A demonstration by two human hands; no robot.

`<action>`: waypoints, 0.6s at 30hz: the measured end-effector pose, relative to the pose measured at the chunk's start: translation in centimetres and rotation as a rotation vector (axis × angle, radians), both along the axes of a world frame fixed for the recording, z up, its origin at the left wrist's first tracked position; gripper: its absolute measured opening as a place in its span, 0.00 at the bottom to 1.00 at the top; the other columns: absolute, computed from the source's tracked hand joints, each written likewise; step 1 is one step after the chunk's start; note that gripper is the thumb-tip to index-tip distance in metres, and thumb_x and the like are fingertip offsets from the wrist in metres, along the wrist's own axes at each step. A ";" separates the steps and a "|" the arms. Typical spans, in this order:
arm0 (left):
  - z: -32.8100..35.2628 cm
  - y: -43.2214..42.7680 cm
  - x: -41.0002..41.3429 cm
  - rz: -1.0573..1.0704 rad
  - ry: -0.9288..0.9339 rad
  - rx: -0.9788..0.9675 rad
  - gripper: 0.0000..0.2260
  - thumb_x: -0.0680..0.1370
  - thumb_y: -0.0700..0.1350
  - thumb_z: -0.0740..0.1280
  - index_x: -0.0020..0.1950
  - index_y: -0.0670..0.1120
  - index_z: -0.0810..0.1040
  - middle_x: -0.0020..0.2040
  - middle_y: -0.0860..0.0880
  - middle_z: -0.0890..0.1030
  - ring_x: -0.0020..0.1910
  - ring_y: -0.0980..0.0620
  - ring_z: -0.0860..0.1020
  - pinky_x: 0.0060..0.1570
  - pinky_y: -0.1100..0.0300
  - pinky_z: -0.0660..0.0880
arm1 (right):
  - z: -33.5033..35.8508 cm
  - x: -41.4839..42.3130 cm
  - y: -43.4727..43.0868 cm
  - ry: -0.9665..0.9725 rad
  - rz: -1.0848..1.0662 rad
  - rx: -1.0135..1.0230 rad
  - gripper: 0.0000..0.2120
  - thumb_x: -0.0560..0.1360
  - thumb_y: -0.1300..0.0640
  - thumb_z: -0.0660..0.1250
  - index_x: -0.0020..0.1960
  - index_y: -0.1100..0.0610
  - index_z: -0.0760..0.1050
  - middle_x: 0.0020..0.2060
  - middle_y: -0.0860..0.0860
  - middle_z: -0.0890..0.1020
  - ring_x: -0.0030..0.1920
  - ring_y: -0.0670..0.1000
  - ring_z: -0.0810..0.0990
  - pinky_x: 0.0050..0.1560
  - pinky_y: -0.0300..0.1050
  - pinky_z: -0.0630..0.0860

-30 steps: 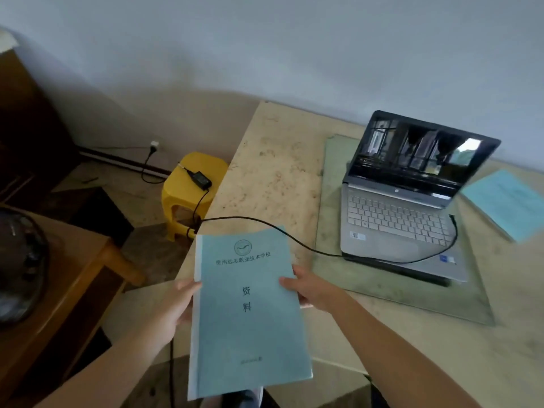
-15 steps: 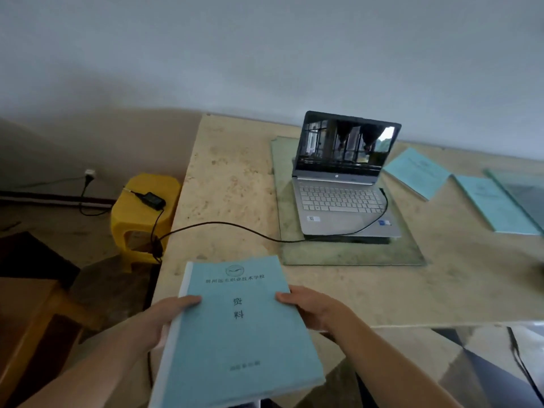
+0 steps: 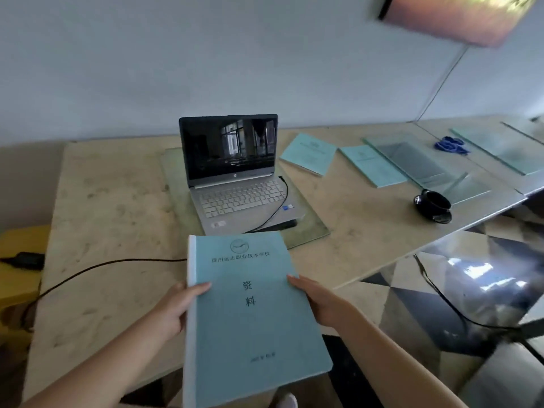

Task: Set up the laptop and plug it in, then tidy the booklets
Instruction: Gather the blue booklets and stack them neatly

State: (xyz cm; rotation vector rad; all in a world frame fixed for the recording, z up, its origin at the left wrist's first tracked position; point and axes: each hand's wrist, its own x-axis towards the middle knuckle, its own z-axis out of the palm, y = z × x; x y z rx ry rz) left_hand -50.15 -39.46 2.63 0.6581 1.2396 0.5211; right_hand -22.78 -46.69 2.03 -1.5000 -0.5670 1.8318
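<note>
Over the desk's (image 3: 117,201) near edge, both hands (left hand (image 3: 173,312), right hand (image 3: 323,301)) clamp a thick blue booklet's (image 3: 250,319) long sides, spine pointing away, with two loose booklets (nearer booklet (image 3: 309,153), farther booklet (image 3: 372,165)) lying far ahead to the right, nearer the right hand.

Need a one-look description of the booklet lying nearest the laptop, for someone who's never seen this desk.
Start at the open laptop on the beige table. Just to its right, toward the wall, lie two thin teal booklets; the nearest booklet is the one closest to the screen. Unlike the second booklet, whose far edge meets a glass sheet, it lies alone and skewed, and it is thinner than the held booklet.
</note>
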 end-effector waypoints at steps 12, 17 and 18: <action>-0.2 3.8 25.1 -0.134 0.037 0.052 0.09 0.75 0.29 0.59 0.41 0.41 0.71 0.38 0.41 0.77 0.35 0.45 0.75 0.29 0.59 0.74 | 0.9 22.0 -1.4 -0.127 -0.186 0.078 0.29 0.72 0.47 0.64 0.68 0.63 0.71 0.62 0.62 0.78 0.56 0.60 0.79 0.51 0.52 0.78; -1.0 5.2 32.9 -0.149 0.026 0.035 0.09 0.75 0.31 0.59 0.43 0.43 0.73 0.37 0.43 0.77 0.33 0.49 0.74 0.34 0.62 0.71 | 0.2 29.6 -0.1 -0.166 -0.328 0.096 0.25 0.75 0.53 0.65 0.66 0.67 0.69 0.63 0.67 0.75 0.58 0.64 0.77 0.54 0.56 0.76; -1.1 5.5 34.2 -0.152 0.032 0.035 0.09 0.76 0.31 0.59 0.43 0.43 0.73 0.37 0.43 0.77 0.33 0.49 0.74 0.35 0.61 0.70 | 0.0 30.7 0.3 -0.168 -0.342 0.099 0.21 0.78 0.55 0.63 0.65 0.67 0.69 0.61 0.66 0.77 0.55 0.62 0.79 0.51 0.53 0.78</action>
